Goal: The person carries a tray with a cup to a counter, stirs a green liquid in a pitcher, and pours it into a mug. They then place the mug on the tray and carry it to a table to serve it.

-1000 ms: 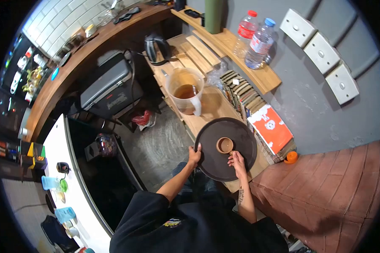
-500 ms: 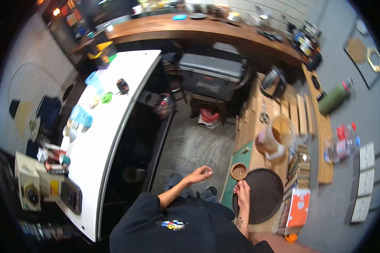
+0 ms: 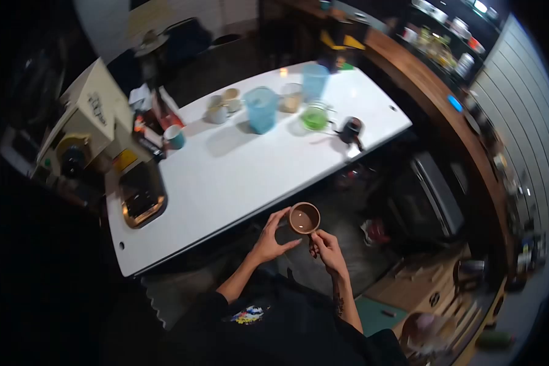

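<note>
A small brown handled cup (image 3: 304, 218), with a brown interior that catches bright reflections, is held up in front of my body. My right hand (image 3: 328, 251) has its fingers closed on the cup's handle, on the near side. To the left of the cup, my left hand (image 3: 272, 240) curves with thumb and fingers apart, its fingertips right at the cup's rim. Beyond both hands stretches the white table (image 3: 207, 183).
On the table stand a blue pitcher (image 3: 261, 110), a green-tinted glass vessel (image 3: 315, 117), a dark pot-like item (image 3: 351, 130) and several cups. A beige machine (image 3: 91, 119) is at the left end. A wooden counter (image 3: 433, 82) runs along the right; a grey cooler (image 3: 436, 189) stands below it.
The view has swung left toward the white table. My right hand has carried the cup from over the wooden bench to in front of me, and my left hand has come up beside it.
</note>
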Demonstrator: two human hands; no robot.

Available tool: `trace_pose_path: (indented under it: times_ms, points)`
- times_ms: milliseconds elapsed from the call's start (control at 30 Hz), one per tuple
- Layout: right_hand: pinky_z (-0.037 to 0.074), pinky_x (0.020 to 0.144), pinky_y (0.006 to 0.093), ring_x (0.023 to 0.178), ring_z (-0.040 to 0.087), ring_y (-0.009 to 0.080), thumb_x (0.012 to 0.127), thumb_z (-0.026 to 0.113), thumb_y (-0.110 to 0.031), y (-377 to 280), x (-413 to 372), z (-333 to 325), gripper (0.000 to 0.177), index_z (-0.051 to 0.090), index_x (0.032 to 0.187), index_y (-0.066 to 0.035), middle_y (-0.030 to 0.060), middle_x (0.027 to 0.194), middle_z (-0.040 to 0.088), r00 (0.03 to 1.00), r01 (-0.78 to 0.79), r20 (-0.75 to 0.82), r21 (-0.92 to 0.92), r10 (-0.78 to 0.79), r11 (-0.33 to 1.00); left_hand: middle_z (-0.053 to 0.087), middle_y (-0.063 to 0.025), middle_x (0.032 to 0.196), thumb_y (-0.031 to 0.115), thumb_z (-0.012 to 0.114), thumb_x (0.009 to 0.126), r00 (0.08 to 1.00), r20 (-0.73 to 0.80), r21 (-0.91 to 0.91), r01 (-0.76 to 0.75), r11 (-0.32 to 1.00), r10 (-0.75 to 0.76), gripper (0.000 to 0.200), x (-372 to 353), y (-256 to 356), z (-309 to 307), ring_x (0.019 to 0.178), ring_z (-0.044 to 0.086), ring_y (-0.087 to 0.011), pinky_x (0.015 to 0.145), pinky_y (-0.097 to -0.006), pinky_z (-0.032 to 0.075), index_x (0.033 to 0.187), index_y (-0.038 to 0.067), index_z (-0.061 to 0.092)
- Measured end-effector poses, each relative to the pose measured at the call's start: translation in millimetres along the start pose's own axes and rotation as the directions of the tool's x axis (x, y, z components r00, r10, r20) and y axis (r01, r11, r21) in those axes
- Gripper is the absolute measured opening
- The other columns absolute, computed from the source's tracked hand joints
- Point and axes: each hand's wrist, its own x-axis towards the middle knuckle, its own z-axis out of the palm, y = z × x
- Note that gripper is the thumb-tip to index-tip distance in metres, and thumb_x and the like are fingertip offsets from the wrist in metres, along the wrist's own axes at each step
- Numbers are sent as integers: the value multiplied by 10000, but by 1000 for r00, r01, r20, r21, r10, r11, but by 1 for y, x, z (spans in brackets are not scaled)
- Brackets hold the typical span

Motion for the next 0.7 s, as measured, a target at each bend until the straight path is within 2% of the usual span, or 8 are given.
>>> trace_pose_path:
  times_ms: [33,100,300,433,467,567,633,700]
  points:
    - [397,509,237,548,481,77,999,505,-194,-5,23,15,241,549,823,-37,-17,631,470,999,-16,49,-11,16,1000,420,-151,1389,224,834,711,996,-86,125,21,992,-10,860,5,-1,-18,1295,432,-297,1046,-401,405,1409,51,363]
    - [401,507,237,561,505,79,1001,509,-223,-11,64,48,249,552,834,-43,-15,637,491,982,7,189,-14,-4,1000,444,-161,1370,231,838,707,972,-219,222,-33,975,83,857,17,-18,-55,1282,447,-305,1057,-391,388,1394,25,370]
    - [422,534,237,585,529,80,999,514,-276,4,164,124,287,567,847,-38,1,662,540,893,34,445,-207,63,978,501,-170,1336,222,851,692,850,-523,254,81,964,67,835,25,-49,-138,1242,491,-301,1024,-393,408,1368,18,405]
    - [418,537,233,586,522,74,1002,505,-306,-3,201,162,319,576,857,-31,5,680,564,795,42,600,-205,92,978,505,-198,1311,218,838,714,782,-619,263,119,957,73,874,24,-58,-167,1227,498,-328,1011,-402,415,1411,21,348]
    - [410,525,229,571,511,68,1012,483,-302,-6,206,169,325,591,880,-25,3,666,566,775,71,628,-193,68,979,485,-207,1338,209,830,726,777,-629,300,193,934,41,884,21,-59,-173,1250,480,-325,1024,-405,403,1427,24,324]
    - [406,517,229,558,506,64,1019,471,-283,-4,228,193,315,602,905,-20,10,655,576,734,-21,664,-192,145,981,474,-205,1349,204,823,734,710,-704,265,254,930,6,882,21,-75,-188,1263,468,-327,1036,-405,391,1432,26,315]
    - [400,488,231,534,504,67,1025,455,-266,1,244,207,317,604,921,-5,24,647,583,714,-3,684,-207,147,978,471,-207,1346,195,819,735,683,-729,267,237,934,35,863,26,-76,-200,1260,465,-339,1034,-411,392,1422,26,326]
    - [396,460,236,515,506,75,1027,447,-263,5,259,221,326,598,923,7,40,656,589,710,19,687,-238,154,971,480,-204,1329,189,820,728,670,-741,321,295,900,44,843,28,-76,-213,1247,472,-347,1025,-413,402,1404,23,345]
